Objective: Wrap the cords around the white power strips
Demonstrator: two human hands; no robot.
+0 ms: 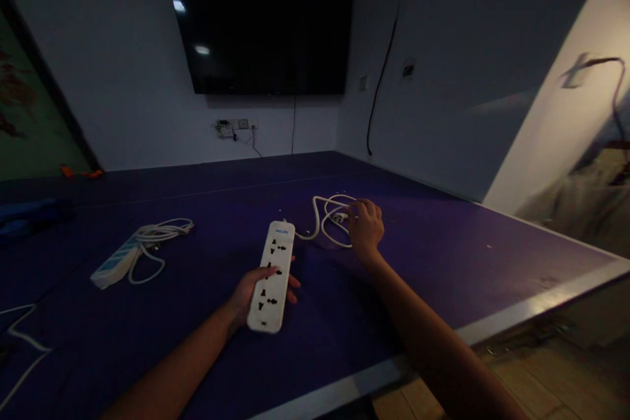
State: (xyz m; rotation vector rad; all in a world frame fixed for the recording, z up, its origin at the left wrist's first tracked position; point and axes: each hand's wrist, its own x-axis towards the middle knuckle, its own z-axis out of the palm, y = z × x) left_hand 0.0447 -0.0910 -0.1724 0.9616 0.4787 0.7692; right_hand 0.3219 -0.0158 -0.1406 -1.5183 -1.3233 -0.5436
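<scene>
A white power strip (273, 281) with several sockets is gripped by my left hand (256, 285), thumb across its face and fingers beneath. Its white cord (315, 213) runs from the far end and lies in loops on the purple table. At the right side of these loops, my right hand (367, 226) is closed around the cord, its fingertips partly hidden behind the hand. The plug (339, 217) rests inside the loops, just left of my right hand.
A second power strip (118, 261) with a bundled cord lies on the left of the purple table (207, 341). Another white cable (29, 338) is at the far left. The table's pale edge (541, 305) runs along the front right. A television (266, 26) hangs on the wall.
</scene>
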